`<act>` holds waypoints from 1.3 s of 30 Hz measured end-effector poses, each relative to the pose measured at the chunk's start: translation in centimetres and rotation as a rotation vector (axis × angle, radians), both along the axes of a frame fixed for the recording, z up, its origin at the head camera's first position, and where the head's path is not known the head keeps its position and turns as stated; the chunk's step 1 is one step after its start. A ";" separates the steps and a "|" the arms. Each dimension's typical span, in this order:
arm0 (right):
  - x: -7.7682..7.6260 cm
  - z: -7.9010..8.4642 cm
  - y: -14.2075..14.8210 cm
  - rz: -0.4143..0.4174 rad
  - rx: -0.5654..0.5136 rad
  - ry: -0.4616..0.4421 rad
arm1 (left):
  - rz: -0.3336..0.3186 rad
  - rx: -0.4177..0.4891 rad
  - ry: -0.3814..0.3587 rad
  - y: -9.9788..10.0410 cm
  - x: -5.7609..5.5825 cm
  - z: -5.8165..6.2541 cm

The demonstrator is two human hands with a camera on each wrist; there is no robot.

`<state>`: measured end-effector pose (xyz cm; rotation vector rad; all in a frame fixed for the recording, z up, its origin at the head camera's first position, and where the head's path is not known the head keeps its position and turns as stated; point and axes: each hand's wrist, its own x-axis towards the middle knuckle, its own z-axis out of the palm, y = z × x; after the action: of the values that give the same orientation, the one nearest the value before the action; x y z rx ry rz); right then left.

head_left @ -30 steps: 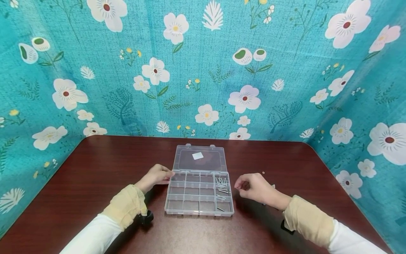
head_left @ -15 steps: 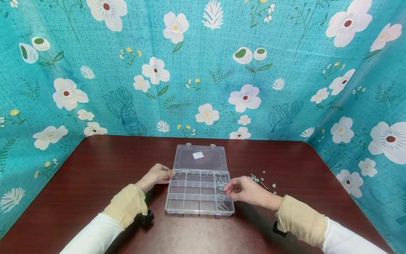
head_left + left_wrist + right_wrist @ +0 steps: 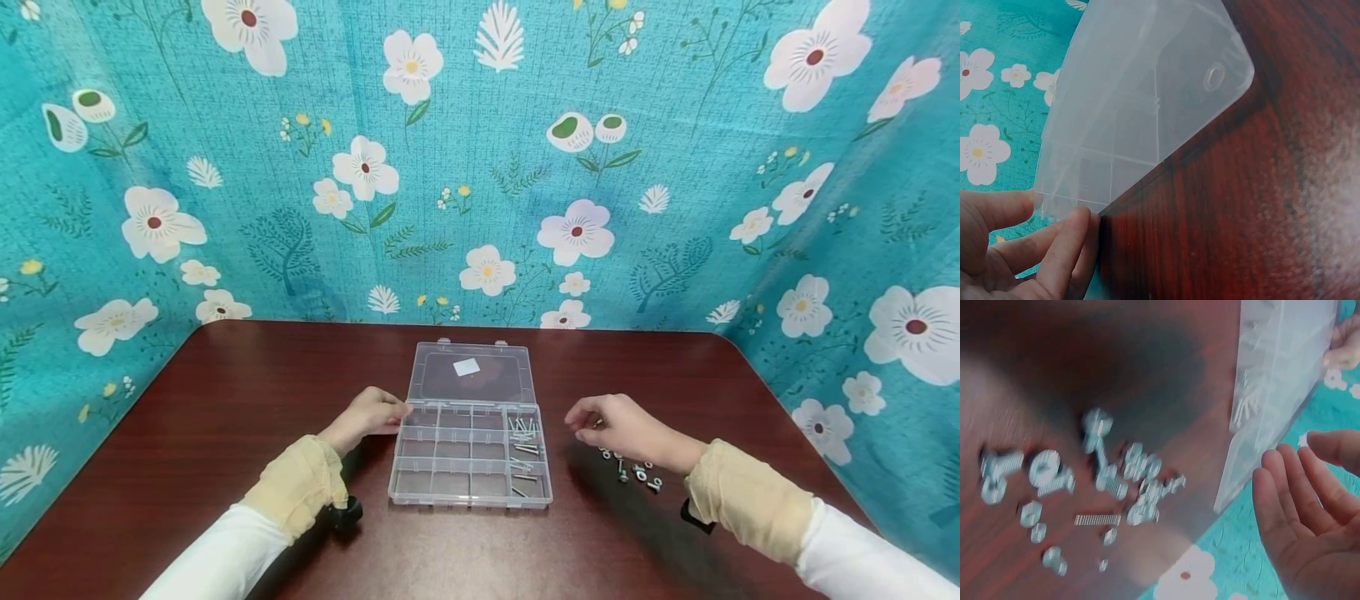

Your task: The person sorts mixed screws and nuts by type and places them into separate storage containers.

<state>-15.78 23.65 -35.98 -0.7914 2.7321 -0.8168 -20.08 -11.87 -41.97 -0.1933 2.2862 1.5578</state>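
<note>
A clear plastic compartment box (image 3: pixel 453 484) lies on the table with its lid (image 3: pixel 435 377) folded back. My left hand (image 3: pixel 365 414) pinches its back left corner, thumb and fingertips at the edge in the left wrist view. Long silver screws (image 3: pixel 522 428) fill the right-hand column of compartments, two of them in the front one. To the right of the box my right hand (image 3: pixel 628 429) hovers, fingers loosely bent and holding nothing in the right wrist view. Beneath and beside it are scattered bolts, a large washer or nut (image 3: pixel 1044 467) and a short threaded rod (image 3: pixel 1097 520).
The dark red wooden table (image 3: pixel 285 367) has the loose hardware on its right side. A teal floral cloth (image 3: pixel 480 183) hangs behind and at both sides. A small white label (image 3: pixel 466 367) is on the lid.
My right hand went left over the box's right compartments and then drew back right above the loose hardware. One more screw-like piece lies in the front right compartment. My left hand stays put.
</note>
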 end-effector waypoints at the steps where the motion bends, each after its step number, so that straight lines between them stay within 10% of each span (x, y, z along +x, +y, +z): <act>1: -0.2 0.0 0.3 -0.008 0.014 0.009 | 0.005 -0.002 -0.003 0.0 0.1 0.1; 39: -2.0 -4.5 5.1 -0.350 0.194 -0.084 | 0.000 0.031 0.000 0.0 0.0 0.0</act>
<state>-17.80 28.73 -40.46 -0.2379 2.8558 -0.6110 -20.05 -11.91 -41.97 -0.1854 2.2598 1.5923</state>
